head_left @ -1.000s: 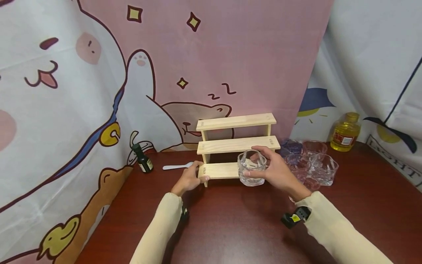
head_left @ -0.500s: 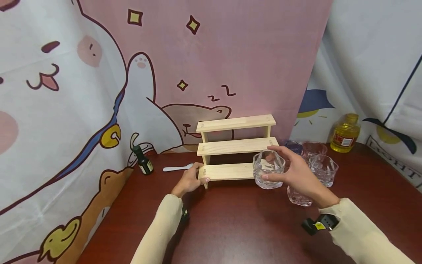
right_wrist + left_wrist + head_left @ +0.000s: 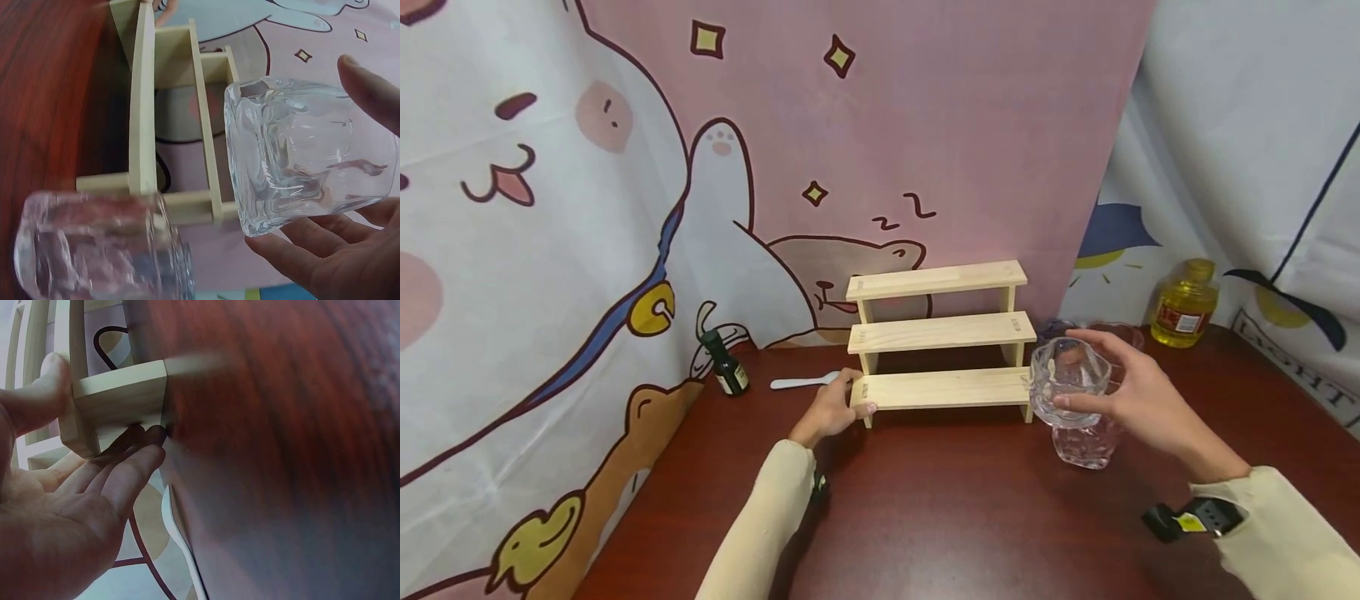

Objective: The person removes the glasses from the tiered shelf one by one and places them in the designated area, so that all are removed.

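Note:
A three-step wooden shelf (image 3: 947, 390) stands on the table. My left hand (image 3: 829, 410) grips the left end of its lowest board; in the left wrist view the thumb lies against one face and the fingers reach past the other side. My right hand (image 3: 1157, 408) holds a clear glass cup (image 3: 1060, 375), thumb on one side and fingers on the other, raised beside the shelf's right end. Behind and below it stands a pinkish glass cup (image 3: 1084, 450), partly covered by the held one. The right wrist view shows the held cup (image 3: 306, 150) apart from that pinkish cup (image 3: 94, 244).
More glass cups (image 3: 1123, 335) stand at the back right, mostly hidden by my right hand. A yellow oil bottle (image 3: 1183, 304) is at the far right corner. Left of the shelf lie a white spoon (image 3: 797, 383) and a small dark green bottle (image 3: 725, 364). A printed cloth hangs behind.
My right hand has carried the clear glass cup rightward, from in front of the shelf's lowest board to beyond its right end. My left hand stays on the shelf.

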{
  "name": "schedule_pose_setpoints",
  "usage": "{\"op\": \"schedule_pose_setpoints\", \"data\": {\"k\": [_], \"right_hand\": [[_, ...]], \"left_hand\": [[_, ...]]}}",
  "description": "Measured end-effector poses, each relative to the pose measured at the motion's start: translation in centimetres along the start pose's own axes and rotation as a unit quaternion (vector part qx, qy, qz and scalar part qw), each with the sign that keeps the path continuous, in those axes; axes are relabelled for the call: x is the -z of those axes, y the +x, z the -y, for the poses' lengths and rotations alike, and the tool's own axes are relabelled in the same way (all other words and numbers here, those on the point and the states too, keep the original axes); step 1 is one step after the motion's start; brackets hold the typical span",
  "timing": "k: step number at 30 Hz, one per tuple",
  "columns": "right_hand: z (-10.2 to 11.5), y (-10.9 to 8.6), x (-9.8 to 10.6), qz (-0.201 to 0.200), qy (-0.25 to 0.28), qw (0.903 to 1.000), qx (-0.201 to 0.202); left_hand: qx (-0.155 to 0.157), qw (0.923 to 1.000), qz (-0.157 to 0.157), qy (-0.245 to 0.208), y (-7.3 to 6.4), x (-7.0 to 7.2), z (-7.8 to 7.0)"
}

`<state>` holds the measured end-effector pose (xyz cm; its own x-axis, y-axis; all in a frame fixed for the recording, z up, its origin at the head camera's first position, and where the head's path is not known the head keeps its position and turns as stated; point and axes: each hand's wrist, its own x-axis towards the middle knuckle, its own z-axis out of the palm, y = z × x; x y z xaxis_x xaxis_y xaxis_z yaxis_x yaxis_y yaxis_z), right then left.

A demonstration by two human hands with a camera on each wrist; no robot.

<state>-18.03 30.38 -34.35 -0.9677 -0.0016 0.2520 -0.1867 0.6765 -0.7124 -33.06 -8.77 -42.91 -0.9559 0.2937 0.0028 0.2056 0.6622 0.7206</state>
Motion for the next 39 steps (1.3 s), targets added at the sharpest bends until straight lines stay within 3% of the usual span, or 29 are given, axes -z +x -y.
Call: {"op": "schedule_pose_setpoints", "data": {"k": [16, 27, 39], "right_hand": [[-4.8, -1.6, 3.4, -0.050, -0.057, 0.9956, -0.055], [-7.7, -2.7, 4.3, -0.068, -0.074, 0.9890, -0.109], [-10.4, -3.5, 4.4, -0.070, -0.067, 0.9871, -0.127]], "left_hand": [[-0.009, 1.0000, -0.005, -0.001, 0.0, -0.2, 0.2], [-0.014, 0.9998, -0.007, -0.008, 0.1, 0.0, 0.2], [-0.022, 0.9997, -0.007, -0.005, 0.2, 0.0, 0.2]]}}
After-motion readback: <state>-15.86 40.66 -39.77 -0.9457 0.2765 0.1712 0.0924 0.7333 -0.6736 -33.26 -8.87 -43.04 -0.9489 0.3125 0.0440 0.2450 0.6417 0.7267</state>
